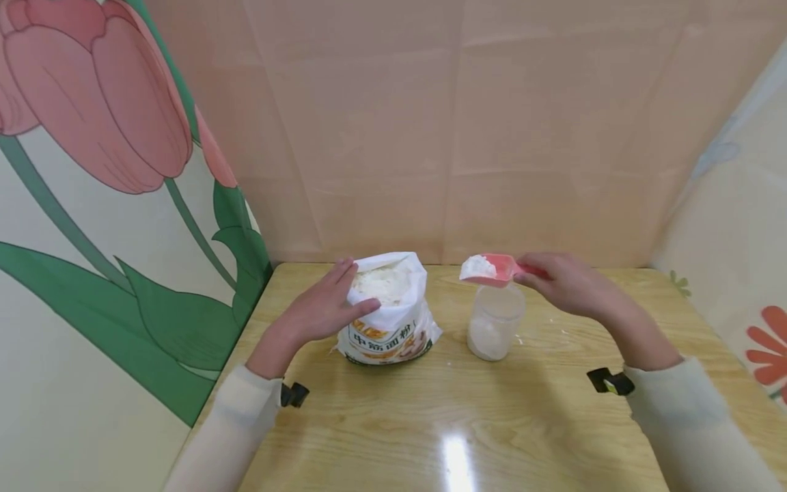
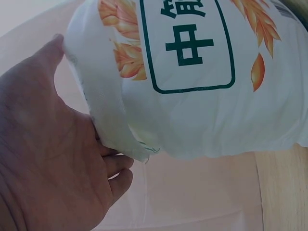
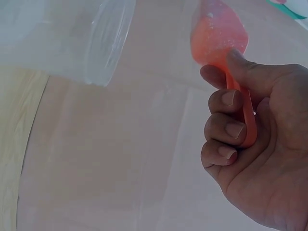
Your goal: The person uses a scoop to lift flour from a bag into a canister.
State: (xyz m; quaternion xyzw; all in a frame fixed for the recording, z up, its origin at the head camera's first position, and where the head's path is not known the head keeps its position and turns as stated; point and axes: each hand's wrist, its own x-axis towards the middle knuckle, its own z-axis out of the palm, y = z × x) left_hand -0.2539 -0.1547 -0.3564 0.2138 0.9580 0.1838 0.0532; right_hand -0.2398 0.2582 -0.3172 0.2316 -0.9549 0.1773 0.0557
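A white flour bag [image 1: 398, 324] stands on the table with its top rolled open and white flour [image 1: 382, 283] inside. My left hand [image 1: 326, 304] rests against the left side of its rim, thumb and fingers spread, some fingertips hidden behind the edge in the left wrist view. Heaped with flour, a pink scoop [image 1: 501, 269] hangs over the mouth of a clear plastic jar [image 1: 496, 321]. The fingers of my right hand [image 1: 562, 281] curl round the scoop's handle [image 3: 248, 118]. White powder shows inside the upright jar, which stands right of the bag.
The wooden table [image 1: 381, 424] ends at a pinkish backdrop [image 1: 455, 137]. Small flecks of flour lie on the wood near the jar. A tulip-printed panel [image 1: 111, 205] borders the left side, and a flower-printed panel [image 1: 756, 294] the right.
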